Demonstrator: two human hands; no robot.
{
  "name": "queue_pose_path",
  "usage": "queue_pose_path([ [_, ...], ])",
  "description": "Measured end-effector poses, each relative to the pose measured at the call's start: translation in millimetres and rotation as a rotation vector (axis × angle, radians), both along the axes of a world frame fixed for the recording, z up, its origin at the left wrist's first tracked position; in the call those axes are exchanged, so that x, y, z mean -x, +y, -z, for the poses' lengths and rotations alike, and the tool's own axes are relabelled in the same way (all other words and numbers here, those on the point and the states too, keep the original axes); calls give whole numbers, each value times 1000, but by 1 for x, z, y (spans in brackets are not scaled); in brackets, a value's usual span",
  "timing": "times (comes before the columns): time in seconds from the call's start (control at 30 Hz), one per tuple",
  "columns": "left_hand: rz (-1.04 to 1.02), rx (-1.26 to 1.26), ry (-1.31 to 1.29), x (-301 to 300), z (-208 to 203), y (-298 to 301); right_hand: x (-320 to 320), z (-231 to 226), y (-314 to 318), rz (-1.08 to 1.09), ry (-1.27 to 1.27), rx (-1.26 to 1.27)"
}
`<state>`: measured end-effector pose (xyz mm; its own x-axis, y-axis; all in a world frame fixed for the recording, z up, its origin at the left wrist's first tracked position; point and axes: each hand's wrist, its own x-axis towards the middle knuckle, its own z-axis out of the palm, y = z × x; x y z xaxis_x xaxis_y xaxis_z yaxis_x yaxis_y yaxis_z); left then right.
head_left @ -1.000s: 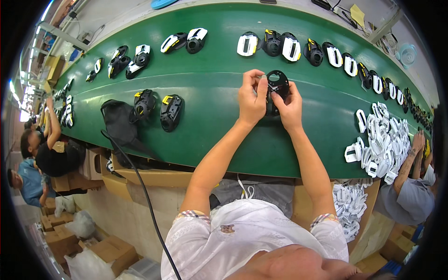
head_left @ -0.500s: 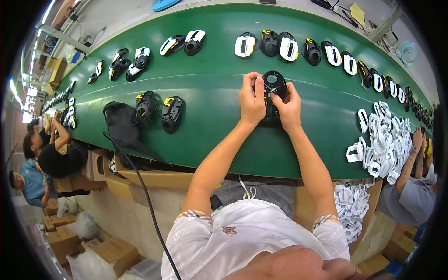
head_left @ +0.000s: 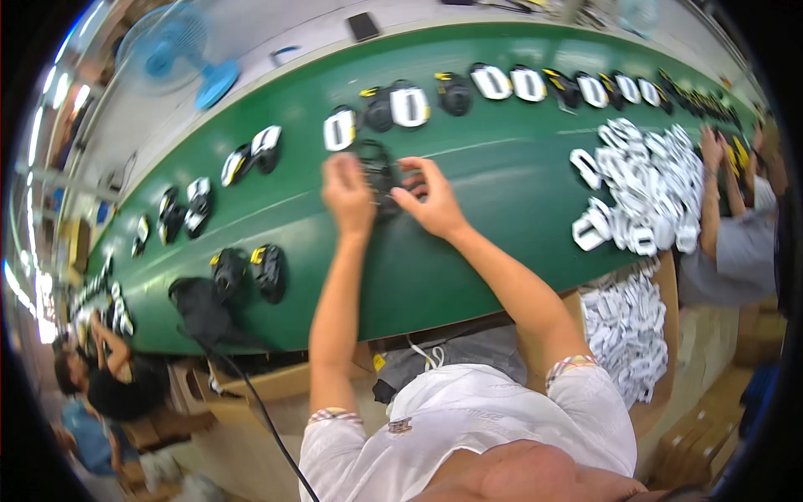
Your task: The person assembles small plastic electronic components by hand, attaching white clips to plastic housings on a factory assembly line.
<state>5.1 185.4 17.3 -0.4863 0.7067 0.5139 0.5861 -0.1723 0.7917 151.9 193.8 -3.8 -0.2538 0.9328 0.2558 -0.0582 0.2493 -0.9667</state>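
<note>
A black plastic shell (head_left: 379, 177) with an opening at its top is between my two hands over the green table. My left hand (head_left: 345, 191) is at its left edge, its fingers smeared by motion, so their grip cannot be made out. On the other side, my right hand (head_left: 428, 199) has its thumb and fingers apart, the thumb tip close to or touching the shell's right edge. Beyond the shell is a black unit with a white ring-shaped cover (head_left: 340, 130). A black unit with a yellow tab (head_left: 268, 273) lies nearer on the left.
White ring-shaped covers (head_left: 644, 188) are heaped on the right of the green table (head_left: 493, 222), with more in a cardboard box (head_left: 665, 326) below. Black and white units line the far side. A black bag (head_left: 205, 309) and cable lie left. Co-workers sit at both ends.
My view has turned, so the table's things appear shifted left. My hands have moved to the far row with the shell. The right hand's fingers have spread from around it.
</note>
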Motion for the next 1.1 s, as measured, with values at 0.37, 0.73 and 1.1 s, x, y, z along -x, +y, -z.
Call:
queue_pose_path([
  [0.37,1,-38,843,81,-2,40,-27,-10,4,63,-153,-62],
  [0.73,-121,92,891,115,25,36,-240,-54,48,418,-1542,-478],
  [1.1,437,86,227,-36,22,-21,-178,-38,51,324,-1422,-291],
])
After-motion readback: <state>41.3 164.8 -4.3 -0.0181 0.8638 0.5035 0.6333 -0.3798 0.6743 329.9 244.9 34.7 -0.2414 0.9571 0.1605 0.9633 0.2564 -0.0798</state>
